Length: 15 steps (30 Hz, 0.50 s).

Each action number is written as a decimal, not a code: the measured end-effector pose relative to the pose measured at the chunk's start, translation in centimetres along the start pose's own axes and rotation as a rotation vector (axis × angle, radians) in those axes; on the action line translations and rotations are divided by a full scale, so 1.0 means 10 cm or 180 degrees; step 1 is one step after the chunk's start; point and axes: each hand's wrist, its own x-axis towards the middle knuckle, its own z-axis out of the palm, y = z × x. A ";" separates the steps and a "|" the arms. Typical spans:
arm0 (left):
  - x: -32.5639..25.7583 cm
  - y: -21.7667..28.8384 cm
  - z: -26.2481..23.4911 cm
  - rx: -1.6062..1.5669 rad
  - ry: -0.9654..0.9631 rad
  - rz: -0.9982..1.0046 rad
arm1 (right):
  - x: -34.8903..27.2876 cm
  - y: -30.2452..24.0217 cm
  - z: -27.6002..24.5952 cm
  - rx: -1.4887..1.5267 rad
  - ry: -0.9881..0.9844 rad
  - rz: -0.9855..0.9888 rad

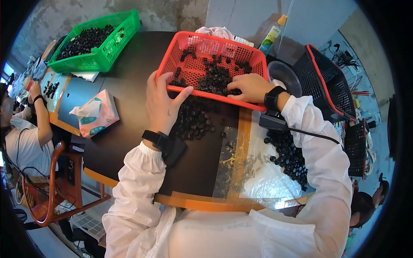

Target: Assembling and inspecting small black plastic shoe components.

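Observation:
A red mesh basket (195,41) tilts toward me on the dark table, with several small black ring-shaped parts (215,75) inside. My left hand (161,101) grips the basket's near rim, thumb over the edge. My right hand (249,86) reaches into the basket and rests flat on the black parts near the rim. A pile of the same black parts (193,120) lies on the table just below the rim, beside my left hand. More of them (290,157) lie under my right forearm on a clear plastic sheet (262,176).
A green basket (101,58) of black parts stands at the far left. A pink tissue pack (94,114) lies left of me. Black baskets with red rims (329,84) stand at the right, by a dark bowl (284,75) and a bottle (271,36). Another person (26,129) sits at the left.

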 end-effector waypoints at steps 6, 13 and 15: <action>0.00 -0.04 0.02 0.0237 -0.0012 0.0109 | 0.08 -0.11 -0.04 -0.0550 0.0065 0.0133; -0.01 0.06 -0.02 0.0813 0.0720 0.0670 | 0.04 -0.09 -0.05 -0.0480 0.0484 0.0349; -0.01 0.19 -0.14 0.0450 0.1205 0.1406 | 0.02 -0.09 -0.14 -0.0346 0.0626 0.0469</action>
